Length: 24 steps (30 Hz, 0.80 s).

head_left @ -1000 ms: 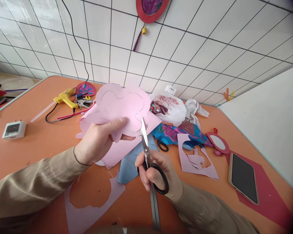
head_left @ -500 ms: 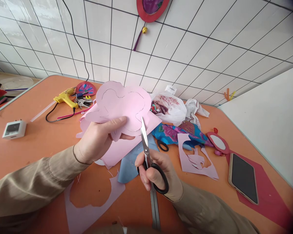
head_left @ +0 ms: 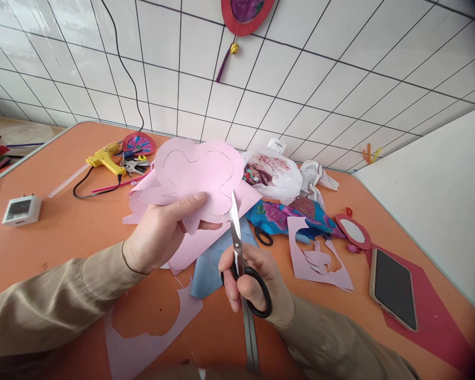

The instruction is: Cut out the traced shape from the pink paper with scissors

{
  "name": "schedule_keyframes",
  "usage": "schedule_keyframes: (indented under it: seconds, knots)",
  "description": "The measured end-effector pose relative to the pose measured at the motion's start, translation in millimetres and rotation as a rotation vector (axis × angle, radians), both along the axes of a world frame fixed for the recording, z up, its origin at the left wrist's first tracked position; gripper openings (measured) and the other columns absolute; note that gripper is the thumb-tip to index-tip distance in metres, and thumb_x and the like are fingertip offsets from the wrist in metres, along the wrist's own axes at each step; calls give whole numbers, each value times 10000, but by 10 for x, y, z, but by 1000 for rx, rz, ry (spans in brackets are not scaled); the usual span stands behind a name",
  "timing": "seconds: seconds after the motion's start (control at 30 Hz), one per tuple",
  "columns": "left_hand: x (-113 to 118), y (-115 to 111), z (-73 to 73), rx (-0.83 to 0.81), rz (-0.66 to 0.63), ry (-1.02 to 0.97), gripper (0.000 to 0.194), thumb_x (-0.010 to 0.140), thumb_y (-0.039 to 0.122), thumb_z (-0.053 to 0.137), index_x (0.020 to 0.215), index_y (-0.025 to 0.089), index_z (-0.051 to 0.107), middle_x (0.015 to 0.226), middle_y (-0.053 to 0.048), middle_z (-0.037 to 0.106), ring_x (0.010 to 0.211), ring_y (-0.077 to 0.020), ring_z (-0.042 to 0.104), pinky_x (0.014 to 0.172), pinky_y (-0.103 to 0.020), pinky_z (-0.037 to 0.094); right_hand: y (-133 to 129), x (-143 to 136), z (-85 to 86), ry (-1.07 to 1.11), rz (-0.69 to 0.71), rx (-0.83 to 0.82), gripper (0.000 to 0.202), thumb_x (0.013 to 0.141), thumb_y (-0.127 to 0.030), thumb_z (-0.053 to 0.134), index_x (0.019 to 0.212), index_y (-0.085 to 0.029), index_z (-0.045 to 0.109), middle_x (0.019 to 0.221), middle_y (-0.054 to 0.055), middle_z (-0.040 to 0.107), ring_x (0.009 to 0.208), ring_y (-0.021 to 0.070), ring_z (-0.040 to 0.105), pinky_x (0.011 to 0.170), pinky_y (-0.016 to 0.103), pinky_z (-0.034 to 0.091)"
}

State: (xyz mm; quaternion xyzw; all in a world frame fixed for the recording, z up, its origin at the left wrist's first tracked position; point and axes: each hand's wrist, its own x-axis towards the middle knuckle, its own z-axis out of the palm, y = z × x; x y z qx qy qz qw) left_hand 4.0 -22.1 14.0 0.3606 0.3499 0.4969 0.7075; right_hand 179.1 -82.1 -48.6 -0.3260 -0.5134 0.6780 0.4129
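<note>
Fingers point(head_left: 192, 203) of the left hand point(head_left: 155, 235) are clamped on the lower edge of the paper point(head_left: 201, 177), with the thumb on the near face and other fingers behind. Right-hand fingers are closed on the handles of the scissors point(head_left: 236, 245); the right hand point(head_left: 276, 282) sits below and to the right of the paper.

Compared with half a second ago, the paper's top edge is slightly lower in view; the blade tips show only a slight shift. Interpret this as a small adjustment of the paper for cutting, not a visible advance of the cut.

Orientation: the scissors point away from the wearer, long axis running fore and aft with a slight lean to the left. Their tips overlap the paper's right margin, near the drawn outline point(head_left: 192, 160). The paper is raised above the bench point(head_left: 63, 232), face toward the wearer, long axis crosswise.

Beneath lie a pink sheet point(head_left: 198, 245) and a blue cloth point(head_left: 211, 274). Farther out: offcuts point(head_left: 142, 351), a glue gun point(head_left: 106, 158) at left, a phone point(head_left: 393, 289) at right.
</note>
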Motion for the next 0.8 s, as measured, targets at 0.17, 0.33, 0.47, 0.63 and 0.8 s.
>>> schedule_keyframes:
  seconds: [0.17,0.33,0.47,0.63,0.8]
  knots:
    - [-2,-5,-11,-20,-8,-10,244,730,182,741,952,84,762,1059,-144,761,1123,-363,664,798,-416,633,-7,3,-11,6,-7,-11,479,762,-634,753,847,-190,594,505,-63,510,361,84,479,391,209,378]
    - [-8,1,11,1,5,3,305,722,187,757,1012,95,753,1017,-129,763,1095,-352,671,756,-398,633,-10,6,-29,3,-11,5,474,757,-633,754,838,-191,602,497,-68,488,349,85,455,375,212,352]
    - [4,10,33,7,13,2,308,717,217,782,994,86,755,957,-128,762,1032,-331,689,704,-356,626,-8,1,-27,17,-15,1,454,775,-611,753,845,-187,608,504,-69,485,354,75,451,378,201,348]
    - [3,19,31,10,25,4,316,714,281,812,954,83,759,906,-128,761,974,-322,702,693,-356,617,-8,1,-27,4,-13,9,454,775,-619,745,847,-194,606,497,-72,474,350,79,447,376,206,347]
    - [-9,31,10,6,27,1,269,700,276,823,898,106,760,866,-107,763,947,-321,711,674,-363,613,-14,-1,-35,-5,-14,11,477,758,-638,751,840,-193,600,500,-74,477,345,77,443,369,206,340]
